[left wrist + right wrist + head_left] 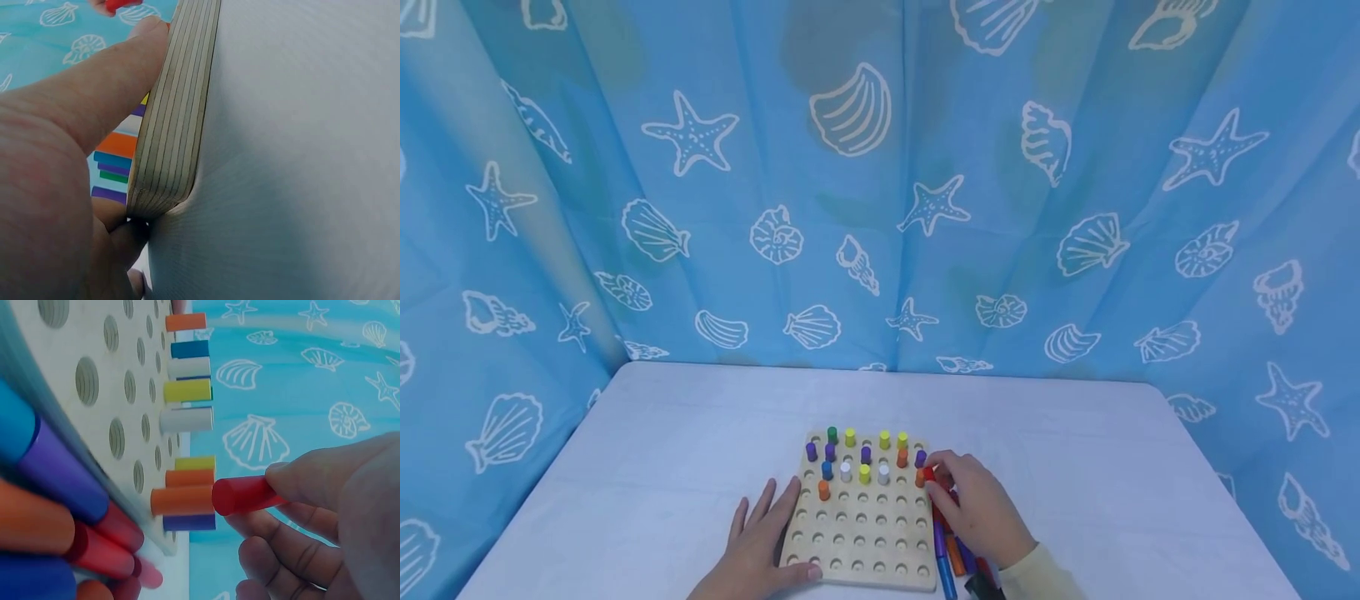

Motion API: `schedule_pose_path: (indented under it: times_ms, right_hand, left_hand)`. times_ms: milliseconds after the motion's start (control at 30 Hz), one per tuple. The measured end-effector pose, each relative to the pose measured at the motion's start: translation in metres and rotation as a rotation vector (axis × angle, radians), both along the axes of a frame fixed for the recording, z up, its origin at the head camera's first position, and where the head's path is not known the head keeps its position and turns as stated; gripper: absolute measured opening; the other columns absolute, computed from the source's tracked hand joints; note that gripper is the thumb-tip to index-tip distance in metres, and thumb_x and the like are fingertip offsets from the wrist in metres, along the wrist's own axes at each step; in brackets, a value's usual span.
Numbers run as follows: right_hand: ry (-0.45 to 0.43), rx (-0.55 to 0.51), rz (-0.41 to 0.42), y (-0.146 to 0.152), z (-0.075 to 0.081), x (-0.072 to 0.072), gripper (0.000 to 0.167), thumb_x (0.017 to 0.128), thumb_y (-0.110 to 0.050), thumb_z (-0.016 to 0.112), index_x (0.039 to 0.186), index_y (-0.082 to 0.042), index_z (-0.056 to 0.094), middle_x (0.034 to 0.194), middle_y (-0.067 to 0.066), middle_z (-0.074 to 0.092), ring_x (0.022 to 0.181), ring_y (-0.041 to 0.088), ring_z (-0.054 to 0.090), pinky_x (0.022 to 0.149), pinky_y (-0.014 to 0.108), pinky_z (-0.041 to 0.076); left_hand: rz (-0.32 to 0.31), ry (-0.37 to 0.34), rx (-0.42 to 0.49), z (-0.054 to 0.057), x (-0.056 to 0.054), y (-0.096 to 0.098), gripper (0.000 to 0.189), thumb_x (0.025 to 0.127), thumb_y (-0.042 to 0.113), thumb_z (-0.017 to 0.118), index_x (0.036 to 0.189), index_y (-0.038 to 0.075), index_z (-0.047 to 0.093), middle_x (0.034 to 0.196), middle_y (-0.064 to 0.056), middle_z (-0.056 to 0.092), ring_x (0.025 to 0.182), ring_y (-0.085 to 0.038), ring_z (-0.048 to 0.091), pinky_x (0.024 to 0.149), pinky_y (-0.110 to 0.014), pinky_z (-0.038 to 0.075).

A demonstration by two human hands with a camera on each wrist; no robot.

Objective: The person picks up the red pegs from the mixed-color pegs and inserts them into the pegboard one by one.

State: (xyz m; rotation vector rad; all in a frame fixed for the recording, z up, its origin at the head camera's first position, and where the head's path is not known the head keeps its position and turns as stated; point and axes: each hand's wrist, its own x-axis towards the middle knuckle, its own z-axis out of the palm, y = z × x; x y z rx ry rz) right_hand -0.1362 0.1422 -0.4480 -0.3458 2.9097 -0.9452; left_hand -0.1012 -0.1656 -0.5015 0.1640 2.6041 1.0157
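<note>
A square wooden pegboard with rows of round holes lies on the table. Coloured pegs stand in its far rows, such as a white peg and an orange peg. My left hand lies against the board's near left corner, fingers spread straight along the left side and thumb at the front edge. Between thumb and fingers, my right hand pinches a red peg. That peg is above the board's right edge, near an orange peg standing in a hole.
Along the board's right side lie loose pegs, among them a blue peg, an orange peg and a purple peg. Beneath is a white-covered table. A blue curtain with shells and starfish hangs behind it.
</note>
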Motion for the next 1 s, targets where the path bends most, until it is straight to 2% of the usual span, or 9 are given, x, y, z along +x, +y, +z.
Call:
schedule_pose_path:
  times_ms: [267, 433, 667, 1000]
  right_hand:
    - [0.000, -0.016, 0.056, -0.007, -0.006, 0.000, 0.022, 0.098, -0.022, 0.067, 0.118, -0.015, 0.063, 0.093, -0.007, 0.060, 0.075, 0.008, 0.051, 0.065, 0.023, 0.050]
    - [-0.013, -0.026, 0.088, -0.014, -0.003, 0.001, 0.022, 0.099, -0.023, 0.066, 0.119, -0.014, 0.063, 0.092, -0.007, 0.058, 0.076, 0.009, 0.050, 0.064, 0.024, 0.047]
    - [0.047, -0.032, 0.136, -0.023, -0.003, 0.003, 0.017, 0.098, -0.020, 0.067, 0.114, -0.015, 0.065, 0.094, -0.008, 0.060, 0.083, 0.006, 0.055, 0.068, 0.029, 0.052]
    - [0.049, -0.096, 0.162, -0.036, -0.003, 0.004, 0.013, 0.098, -0.021, 0.067, 0.110, -0.016, 0.064, 0.096, -0.012, 0.060, 0.088, 0.008, 0.056, 0.071, 0.030, 0.052]
  left_hand:
    - [0.009, -0.019, -0.005, -0.001, 0.000, -0.001, 0.124, 0.068, 0.065, 0.081, 0.161, 0.010, 0.021, 0.164, -0.015, 0.025, 0.153, -0.041, 0.004, 0.119, -0.061, -0.010]
    - [0.006, -0.012, 0.007, -0.002, 0.000, -0.001, 0.123, 0.068, 0.064, 0.081, 0.161, 0.009, 0.021, 0.164, -0.015, 0.025, 0.153, -0.041, 0.004, 0.119, -0.061, -0.011]
    - [0.007, -0.021, 0.016, -0.002, 0.001, 0.000, 0.124, 0.069, 0.066, 0.079, 0.161, 0.009, 0.020, 0.165, -0.015, 0.025, 0.153, -0.041, 0.003, 0.119, -0.059, -0.012]
    - [0.011, -0.031, 0.005, -0.001, -0.001, 0.001, 0.124, 0.068, 0.067, 0.079, 0.161, 0.010, 0.020, 0.164, -0.015, 0.026, 0.153, -0.040, 0.004, 0.120, -0.060, -0.011]
